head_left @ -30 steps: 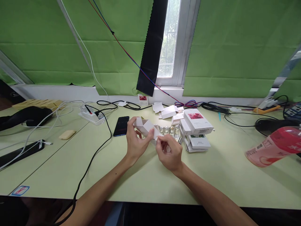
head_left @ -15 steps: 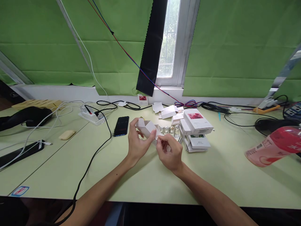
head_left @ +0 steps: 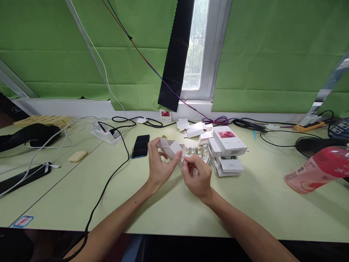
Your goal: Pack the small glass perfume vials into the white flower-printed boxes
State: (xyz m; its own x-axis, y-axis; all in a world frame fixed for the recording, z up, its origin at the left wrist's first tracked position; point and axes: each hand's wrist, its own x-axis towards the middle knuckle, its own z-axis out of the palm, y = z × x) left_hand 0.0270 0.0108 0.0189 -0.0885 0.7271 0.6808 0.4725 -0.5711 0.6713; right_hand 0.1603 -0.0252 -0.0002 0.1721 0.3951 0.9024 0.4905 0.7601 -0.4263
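My left hand (head_left: 158, 165) grips a small white cardboard box (head_left: 171, 148) with its flaps open, held above the pale green table (head_left: 174, 203). Its thumb and fingers wrap the box's left side. My right hand (head_left: 196, 174) is closed in a pinch on the box's right flap. Just behind the hands stands a row of small glass bottles with silver caps (head_left: 195, 150). To their right lies a stack of white boxes (head_left: 227, 151), the top one with a pink picture.
A dark phone (head_left: 140, 146) lies left of my hands. A black cable (head_left: 109, 182) crosses the table toward a white power strip (head_left: 106, 135). Loose white cartons (head_left: 193, 129) sit near the window sill. A pink bottle (head_left: 317, 169) lies at the right.
The box has turned slightly in my hands and my left thumb has shifted along its side. Both hands stay in nearly the same spot.
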